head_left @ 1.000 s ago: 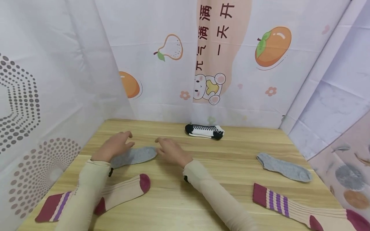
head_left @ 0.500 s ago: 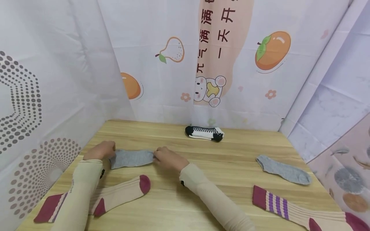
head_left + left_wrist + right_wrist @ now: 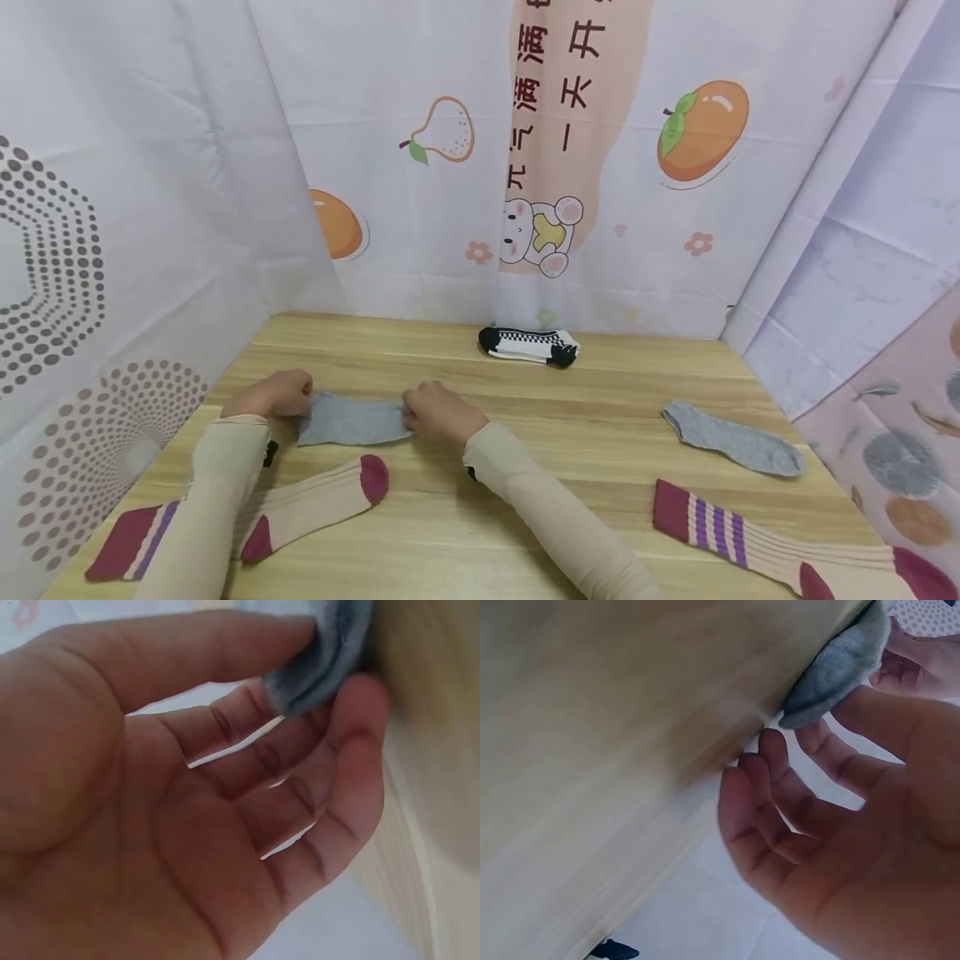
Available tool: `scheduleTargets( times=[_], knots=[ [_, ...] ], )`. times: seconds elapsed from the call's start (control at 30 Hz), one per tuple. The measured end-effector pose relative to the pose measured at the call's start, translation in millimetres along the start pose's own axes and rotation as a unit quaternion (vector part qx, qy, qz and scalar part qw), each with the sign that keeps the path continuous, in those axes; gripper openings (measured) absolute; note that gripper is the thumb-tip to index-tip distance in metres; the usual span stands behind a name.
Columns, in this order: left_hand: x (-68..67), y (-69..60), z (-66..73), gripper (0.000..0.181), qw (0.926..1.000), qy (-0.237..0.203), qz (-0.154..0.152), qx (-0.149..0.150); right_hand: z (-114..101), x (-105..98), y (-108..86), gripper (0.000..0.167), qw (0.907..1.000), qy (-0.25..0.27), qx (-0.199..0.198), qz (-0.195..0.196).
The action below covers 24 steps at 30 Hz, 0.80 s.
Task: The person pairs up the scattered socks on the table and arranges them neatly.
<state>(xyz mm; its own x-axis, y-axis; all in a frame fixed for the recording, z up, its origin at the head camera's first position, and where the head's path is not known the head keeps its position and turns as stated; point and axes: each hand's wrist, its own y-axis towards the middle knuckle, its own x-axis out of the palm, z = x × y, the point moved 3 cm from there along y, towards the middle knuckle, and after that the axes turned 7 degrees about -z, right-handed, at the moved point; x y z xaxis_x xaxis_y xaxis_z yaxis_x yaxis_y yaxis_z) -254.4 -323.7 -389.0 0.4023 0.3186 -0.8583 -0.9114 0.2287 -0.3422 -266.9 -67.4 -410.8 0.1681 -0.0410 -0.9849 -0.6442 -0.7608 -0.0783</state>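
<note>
A grey sock (image 3: 356,420) is stretched flat between my two hands at the left of the table. My left hand (image 3: 276,395) pinches its left end; in the left wrist view the thumb and curled fingers close on the grey cloth (image 3: 326,664). At the other end my right hand (image 3: 442,412) pinches the sock between thumb and forefinger, as the right wrist view shows with the sock's tip (image 3: 832,679). Just nearer than this sock lies a cream and maroon sock (image 3: 315,505), partly hidden beneath my left forearm.
A second grey sock (image 3: 738,438) lies at the right of the table (image 3: 525,517). Nearer on that side is another cream and maroon sock (image 3: 780,543). Black and white socks (image 3: 528,346) lie at the back, before a printed curtain (image 3: 420,217).
Both hands have come down onto the grey sock's ends and taken hold of them. Since half a second ago, the sock has shifted slightly right and toward me.
</note>
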Motion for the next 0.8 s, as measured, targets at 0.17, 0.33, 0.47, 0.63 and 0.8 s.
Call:
scheduleTargets(
  times=[0.17, 0.33, 0.47, 0.63, 0.8],
  knots=[
    [3.5, 2.6, 9.8, 0.019, 0.9996, -0.021, -0.012, 0.015, 0.4, 2.2, -1.1, 0.008, 0.9994, 0.010, 0.018, -0.027],
    [2.8, 4.3, 7.6, 0.017, 0.9994, -0.017, -0.007, 0.029, 0.5, 3.0, -1.8, 0.004, 0.9983, 0.030, 0.027, -0.042],
    [-0.8, 3.2, 6.1, 0.014, 0.9992, -0.017, 0.003, 0.036, 4.2, 1.8, -2.7, 0.009, 0.9988, 0.018, 0.031, -0.032],
    [-3.1, -0.2, 10.2, 0.017, 0.9985, 0.001, 0.030, 0.045, 13.5, -1.9, -5.3, 0.007, 0.9993, -0.007, 0.036, 0.001],
    [-2.9, -0.2, 15.6, 0.020, 0.9969, -0.005, 0.047, 0.063, 25.0, -10.7, -13.1, 0.009, 0.9984, 0.002, 0.043, 0.035]
  ],
)
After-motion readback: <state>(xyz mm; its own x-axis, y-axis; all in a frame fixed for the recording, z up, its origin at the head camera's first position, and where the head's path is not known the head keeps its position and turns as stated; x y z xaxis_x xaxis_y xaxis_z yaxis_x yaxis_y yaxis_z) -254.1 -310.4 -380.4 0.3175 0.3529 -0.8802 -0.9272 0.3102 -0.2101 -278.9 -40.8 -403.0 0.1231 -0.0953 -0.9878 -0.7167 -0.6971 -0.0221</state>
